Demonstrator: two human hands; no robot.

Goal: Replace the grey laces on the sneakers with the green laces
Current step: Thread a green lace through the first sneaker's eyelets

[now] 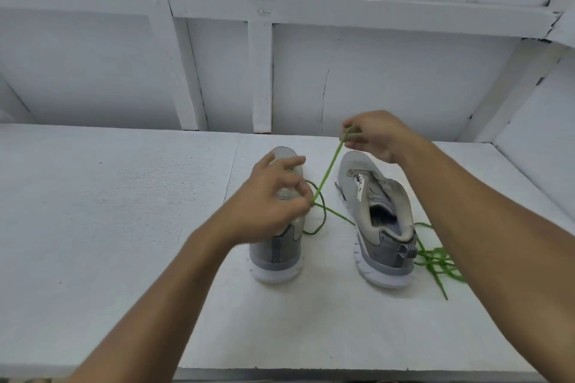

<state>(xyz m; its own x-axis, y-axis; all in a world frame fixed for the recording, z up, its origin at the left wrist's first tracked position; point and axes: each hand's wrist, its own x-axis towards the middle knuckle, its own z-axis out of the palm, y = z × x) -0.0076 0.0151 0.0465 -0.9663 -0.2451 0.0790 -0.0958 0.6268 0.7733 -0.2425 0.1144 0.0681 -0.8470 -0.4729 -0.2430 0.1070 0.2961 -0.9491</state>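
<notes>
Two pinches: left hand [273, 196] and right hand [375, 137] hold one taut lace [326, 174].
Risk: overpull may tip the sneaker [277, 258].

Soft, even light filling room, cool bluish-white cast washing over everything. No hard glare showing. Faint shadows pooling on white table [109, 211] around left sneaker [277, 258] and right sneaker [382, 246]; deeper shade sitting inside right sneaker's opening. Left hand [273, 196] smearing with motion blur, finger edges dissolving; right hand [373, 137] blurring less. Green lace [326, 171] between them reading fairly crisp. Wide lens bending wall beams [261, 71], straight lines curving toward edges. Forearms [149, 305] ballooning at bottom corners. Whole picture looking slightly soft, fine detail smudging.
</notes>
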